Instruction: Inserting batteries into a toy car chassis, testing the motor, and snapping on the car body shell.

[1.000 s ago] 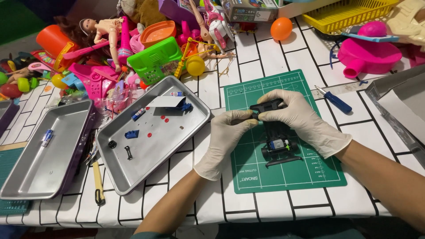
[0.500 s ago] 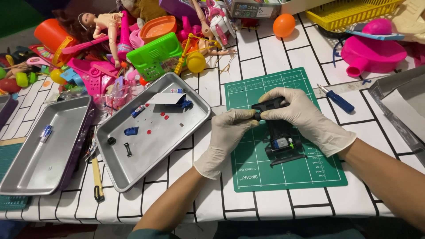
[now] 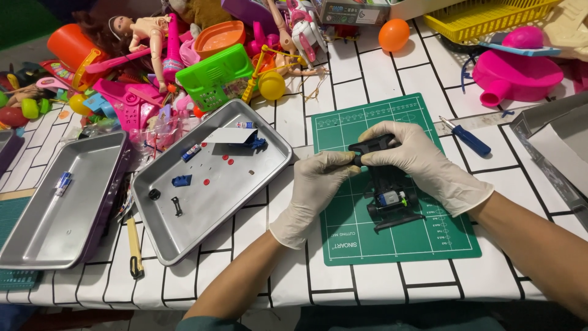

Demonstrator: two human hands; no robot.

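the black toy car chassis [image 3: 389, 195] lies on the green cutting mat [image 3: 429, 242], its long axis running from the far edge of the mat toward the person, nose away, with a small blue-and-silver motor [image 3: 390, 198] showing near its near end. both gloved hands meet at the far end of it — the left hand [image 3: 318, 184] comes in from the left, fingers closed in a pinch on the black front piece [image 3: 370, 146], and the right hand [image 3: 422, 162] arches over from the right, closed on that same piece from the other side. so the grip sits at the nose, crosswise to the chassis, and neither hand is nearer than the other. a blue-handled screwdriver [image 3: 468, 138] lies just beside the mat's right edge, nearer the right hand; a metal tray [image 3: 184, 239] of small parts sits left on the worktop, nearer the left.
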